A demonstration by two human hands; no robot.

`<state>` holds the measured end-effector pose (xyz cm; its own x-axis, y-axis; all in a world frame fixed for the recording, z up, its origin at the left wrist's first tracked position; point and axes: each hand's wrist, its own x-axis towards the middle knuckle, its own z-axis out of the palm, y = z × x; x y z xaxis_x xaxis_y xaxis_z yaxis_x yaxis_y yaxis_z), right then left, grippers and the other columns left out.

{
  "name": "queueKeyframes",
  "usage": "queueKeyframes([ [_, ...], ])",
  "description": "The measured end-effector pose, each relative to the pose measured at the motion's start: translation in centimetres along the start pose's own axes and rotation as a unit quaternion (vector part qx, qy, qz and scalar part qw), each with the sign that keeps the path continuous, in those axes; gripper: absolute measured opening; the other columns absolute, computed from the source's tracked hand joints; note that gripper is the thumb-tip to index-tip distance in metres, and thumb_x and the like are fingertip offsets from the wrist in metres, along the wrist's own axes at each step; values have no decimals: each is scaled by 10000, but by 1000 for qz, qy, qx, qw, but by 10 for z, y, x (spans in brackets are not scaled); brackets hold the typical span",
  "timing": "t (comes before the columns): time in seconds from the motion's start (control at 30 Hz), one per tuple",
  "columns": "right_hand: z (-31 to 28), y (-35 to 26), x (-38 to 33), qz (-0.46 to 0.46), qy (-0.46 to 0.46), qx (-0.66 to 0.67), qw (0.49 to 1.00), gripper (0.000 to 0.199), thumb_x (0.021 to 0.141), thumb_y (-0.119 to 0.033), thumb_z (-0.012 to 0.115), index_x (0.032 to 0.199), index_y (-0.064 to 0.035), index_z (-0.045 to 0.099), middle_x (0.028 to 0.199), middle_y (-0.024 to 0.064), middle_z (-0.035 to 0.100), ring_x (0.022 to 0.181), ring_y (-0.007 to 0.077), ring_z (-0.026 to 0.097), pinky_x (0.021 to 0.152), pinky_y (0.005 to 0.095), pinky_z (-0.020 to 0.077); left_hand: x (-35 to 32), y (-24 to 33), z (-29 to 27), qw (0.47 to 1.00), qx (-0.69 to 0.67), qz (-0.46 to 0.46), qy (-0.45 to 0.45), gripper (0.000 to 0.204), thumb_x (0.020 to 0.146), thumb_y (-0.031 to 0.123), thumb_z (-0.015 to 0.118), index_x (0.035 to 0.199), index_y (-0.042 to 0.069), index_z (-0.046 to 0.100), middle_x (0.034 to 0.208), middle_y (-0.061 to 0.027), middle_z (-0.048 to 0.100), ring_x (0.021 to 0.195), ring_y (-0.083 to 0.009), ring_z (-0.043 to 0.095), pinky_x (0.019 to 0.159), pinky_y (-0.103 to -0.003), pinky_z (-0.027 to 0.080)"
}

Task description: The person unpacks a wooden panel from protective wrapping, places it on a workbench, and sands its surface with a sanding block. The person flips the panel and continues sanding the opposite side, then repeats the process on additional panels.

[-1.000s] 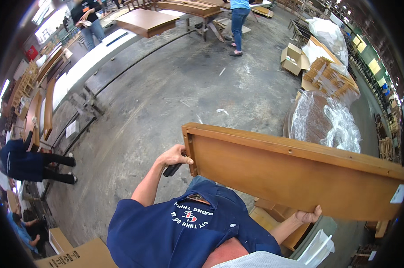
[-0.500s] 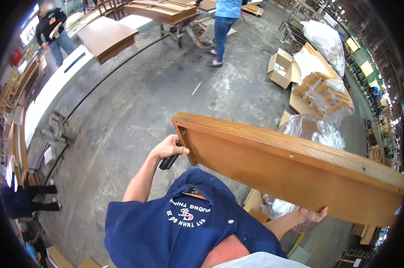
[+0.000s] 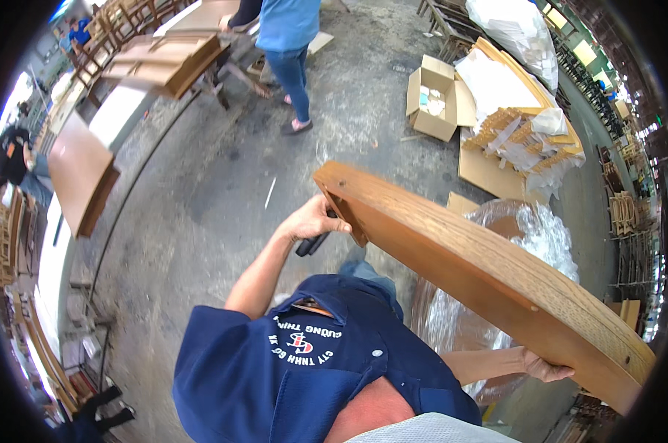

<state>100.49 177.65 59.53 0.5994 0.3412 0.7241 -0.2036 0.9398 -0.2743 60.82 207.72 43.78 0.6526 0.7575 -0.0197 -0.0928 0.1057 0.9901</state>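
A brown wooden panel (image 3: 467, 269) with a raised rim along its edges is held up slantwise in front of me, off the floor. My left hand (image 3: 313, 221) grips its near-left end, thumb over the rim. Beneath those fingers sticks out a black handle-like object (image 3: 312, 244), whose kind I cannot make out. Farther right, my right hand (image 3: 546, 366) is closed round the panel's lower edge. The panel's right end runs to the dark rim of the picture.
A bundle in clear plastic wrap (image 3: 452, 325) stands behind the panel. Beyond are an open cardboard box (image 3: 431, 111) and stacked wooden frames (image 3: 522, 140). A person in a light-blue top (image 3: 290, 29) stands ahead. Brown panels (image 3: 83, 173) lie along the white bench (image 3: 52, 277) at left.
My view has swung to the right and forward, so the benches sit farther left. The panel slants more steeply, with both hands still on it. The person in light blue appears nearer.
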Motion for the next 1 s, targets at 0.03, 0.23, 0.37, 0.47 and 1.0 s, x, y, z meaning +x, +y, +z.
queueKeyframes([
  [0.03,-10,28,25,-7,-13,6,1000,396,912,-312,583,1233,-81,586,1307,88,560,1192,270,527,1036,511,401,36,7,-6,1000,5,23,16,511,699,232,851,1113,13,644,1022,-67,680,984,-176,600,899,-353,456],
  [0.23,-47,187,165,-6,26,-21,999,386,936,-312,554,1242,-78,576,1301,99,562,1199,277,519,1046,514,389,237,43,-91,998,3,-68,2,454,728,166,812,1113,-2,641,1028,-61,671,948,-144,591,877,-328,455],
  [0.37,-73,309,239,38,-43,-14,998,401,963,-307,516,1272,-54,549,1314,108,550,1201,271,515,1052,499,385,374,27,-145,1000,-23,-6,-14,425,684,145,837,1042,-12,670,978,-59,681,930,-136,587,863,-321,456],
  [0.47,-92,411,283,69,-70,-21,995,427,976,-313,493,1289,-25,530,1325,112,543,1202,258,514,1052,478,383,496,21,-201,995,84,4,-55,439,708,117,803,1089,-23,638,996,-71,675,855,-140,593,796,-332,493],
  [1.0,-221,851,583,88,-97,32,991,461,901,-252,600,1284,-3,541,1380,171,493,1260,339,466,1101,527,307,1032,45,-412,991,-27,-72,-111,507,775,190,769,1218,52,564,983,-35,642,808,-126,575,662,-294,500],
])
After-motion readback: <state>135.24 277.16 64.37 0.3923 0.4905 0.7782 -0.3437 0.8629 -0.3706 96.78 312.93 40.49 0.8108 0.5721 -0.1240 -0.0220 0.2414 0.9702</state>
